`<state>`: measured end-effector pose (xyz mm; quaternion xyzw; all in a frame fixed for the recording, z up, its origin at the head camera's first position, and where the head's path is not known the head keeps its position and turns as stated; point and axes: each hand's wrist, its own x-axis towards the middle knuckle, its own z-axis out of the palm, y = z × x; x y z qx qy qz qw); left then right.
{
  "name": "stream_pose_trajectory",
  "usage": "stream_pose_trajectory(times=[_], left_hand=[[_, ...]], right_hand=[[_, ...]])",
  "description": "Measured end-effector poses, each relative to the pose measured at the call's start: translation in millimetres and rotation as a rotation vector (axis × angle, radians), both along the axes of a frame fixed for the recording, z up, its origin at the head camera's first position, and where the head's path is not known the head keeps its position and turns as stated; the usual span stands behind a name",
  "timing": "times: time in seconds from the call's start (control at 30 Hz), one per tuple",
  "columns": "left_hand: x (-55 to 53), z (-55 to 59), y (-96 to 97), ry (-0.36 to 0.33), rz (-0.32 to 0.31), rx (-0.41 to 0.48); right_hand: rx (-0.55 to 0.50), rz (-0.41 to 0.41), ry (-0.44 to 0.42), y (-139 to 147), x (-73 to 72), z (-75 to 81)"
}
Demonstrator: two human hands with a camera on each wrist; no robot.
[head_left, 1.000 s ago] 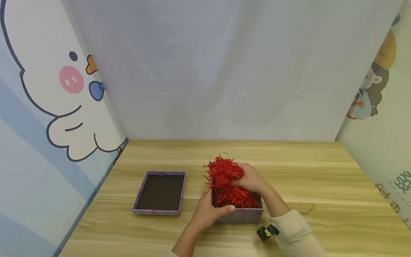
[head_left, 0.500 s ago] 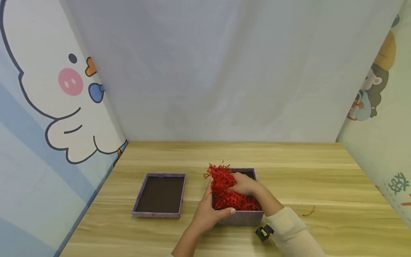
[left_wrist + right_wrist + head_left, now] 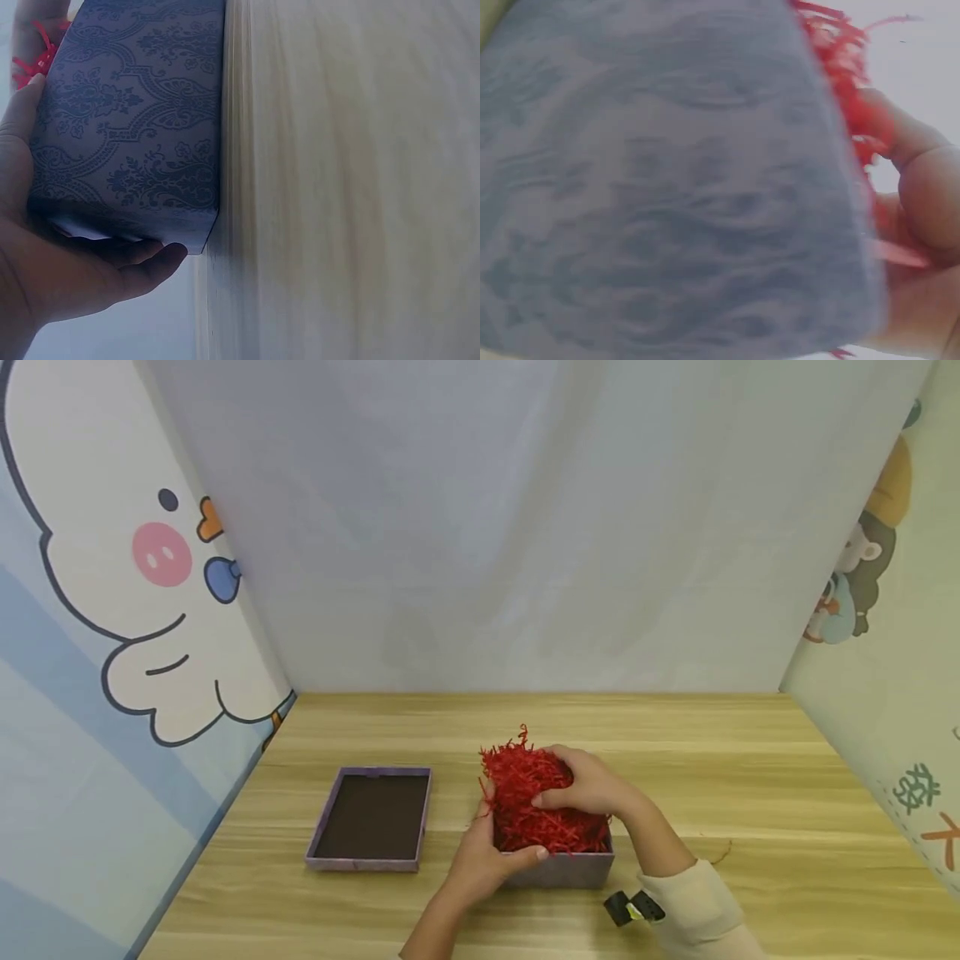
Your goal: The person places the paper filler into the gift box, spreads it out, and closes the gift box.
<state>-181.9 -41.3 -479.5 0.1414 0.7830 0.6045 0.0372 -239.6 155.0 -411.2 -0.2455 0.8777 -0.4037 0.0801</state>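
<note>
A patterned purple-grey box [image 3: 558, 871] full of red shredded paper [image 3: 521, 789] stands on the table. The left hand [image 3: 483, 860] grips the box's near left corner, thumb on the front rim and fingers along the left side. In the left wrist view, its fingers [image 3: 142, 274] bend round the box wall. Over the box opening, the right hand [image 3: 588, 783] holds a heaped clump of the paper, thumb in front and fingers behind. Strands of paper [image 3: 855, 112] stick out past the box edge beside the thumb in the blurred right wrist view. The box's inside is mostly covered.
A shallow purple box lid [image 3: 367, 817] with a dark inside lies to the left on the wooden table [image 3: 675, 727]. The black strap and camera [image 3: 633, 907] hang at the right wrist. A loose thin strand [image 3: 722, 852] lies at the right.
The right hand has come up from inside the box and spread over the paper, which now hides the dark back right interior. The left hand keeps its hold on the box.
</note>
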Motion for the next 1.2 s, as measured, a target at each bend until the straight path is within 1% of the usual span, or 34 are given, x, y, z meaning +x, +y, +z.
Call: stream_pose_trajectory(times=[0.07, 0.13, 0.2, 0.27, 0.33, 0.4, 0.47, 0.53, 0.6, 0.63, 0.7, 0.8, 0.93, 1.0, 1.07, 1.1, 1.2], left_hand=[[0.3, -0.1, -0.5, 0.0, 0.002, -0.005], [0.1, -0.4, -0.7, 0.0, -0.001, 0.004], [-0.1, -0.4, -1.1, -0.001, -0.005, 0.02], [-0.4, -0.1, -0.8, 0.003, -0.012, 0.029], [-0.9, 0.6, -0.3, 0.0, -0.026, 0.046], [-1.4, 1.3, 0.1, -0.01, -0.033, 0.056], [-1.1, 1.8, 0.0, -0.02, -0.028, 0.034], [-0.4, 1.8, -0.5, -0.034, -0.018, 0.011], [0.7, 2.0, -1.2, -0.047, -0.015, -0.003], [1.1, 2.1, -1.6, -0.048, -0.009, -0.017], [1.5, 2.3, -2.0, -0.056, -0.008, -0.018], [1.8, 2.5, -2.3, -0.053, -0.007, -0.026], [1.9, 2.9, -2.5, -0.043, -0.018, -0.021], [2.1, 3.8, -3.1, -0.039, -0.021, -0.016], [2.5, 4.7, -3.4, -0.043, -0.021, -0.017], [2.7, 5.1, -3.5, -0.046, -0.018, -0.019], [3.0, 6.6, -3.8, -0.053, -0.013, -0.009]], right_hand=[[-0.024, -0.031, 0.045, 1, 3.5, 6.5], [-0.057, -0.029, 0.089, 0, 5.5, 11.7], [-0.073, 0.013, 0.119, -5, 5.0, 14.0], [-0.054, 0.084, 0.14, -10, 2.7, 13.1], [-0.02, 0.158, 0.135, -16, -1.3, 9.9], [0.037, 0.204, 0.131, -19, -5.9, 4.9], [0.084, 0.223, 0.102, -20, -9.9, -0.7], [0.119, 0.233, 0.055, -21, -12.9, -6.5], [0.149, 0.233, 0.009, -21, -15.4, -12.2], [0.16, 0.226, -0.018, -21, -16.5, -14.9], [0.169, 0.207, -0.06, -22, -19.3, -19.6], [0.17, 0.173, -0.113, -22, -23.5, -25.8], [0.153, 0.171, -0.158, -23, -27.1, -29.3], [0.151, 0.166, -0.163, -22, -28.0, -28.8], [0.154, 0.144, -0.151, -22, -27.2, -26.6], [0.155, 0.135, -0.137, -21, -26.2, -24.8], [0.156, 0.113, -0.059, -18, -21.3, -17.8]])
